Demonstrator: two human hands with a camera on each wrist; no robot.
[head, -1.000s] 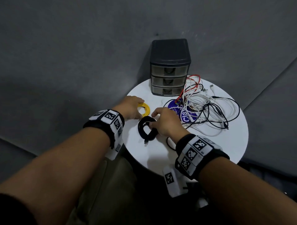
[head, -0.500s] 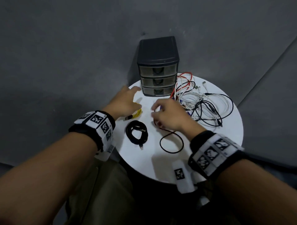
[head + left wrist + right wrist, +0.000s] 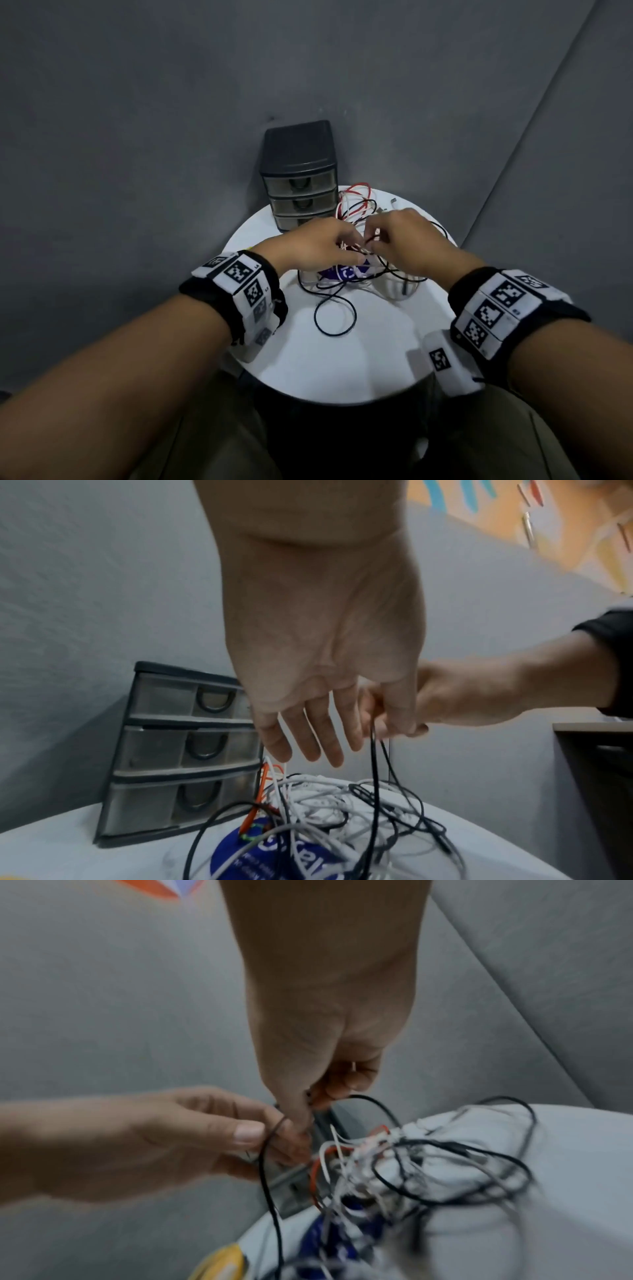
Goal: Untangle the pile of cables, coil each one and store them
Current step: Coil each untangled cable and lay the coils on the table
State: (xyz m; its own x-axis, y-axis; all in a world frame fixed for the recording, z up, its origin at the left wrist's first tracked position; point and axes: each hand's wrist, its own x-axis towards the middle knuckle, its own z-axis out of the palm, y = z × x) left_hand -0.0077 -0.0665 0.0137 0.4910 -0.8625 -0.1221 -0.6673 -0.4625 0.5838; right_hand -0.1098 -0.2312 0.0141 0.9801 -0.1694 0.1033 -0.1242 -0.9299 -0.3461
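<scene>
**Black cable pinched between both hands above the tangle**

Black thin cable (image 3: 334, 315) loops nearest on the round white table (image 3: 342, 370), slack so it can be drawn free. Above the tangled pile of white, black and red cables (image 3: 342, 804), the left hand (image 3: 315, 246) and right hand (image 3: 407, 240) each pinch it, fingers (image 3: 246, 1131) clamped, probably to work it loose. Behind stands the dark three-drawer plastic organiser (image 3: 299, 174), drawers closed, for storage.

Both hands meet over the cable pile (image 3: 363, 270) on the round white table (image 3: 329, 366). Left hand (image 3: 308, 248) and right hand (image 3: 407, 243) pinch strands, fingertips nearly touching. Loose black cable loop (image 3: 335, 317) lies just below the fingers. Three-drawer organizer (image 3: 299, 174) stands just beyond them, drawers closed.
</scene>
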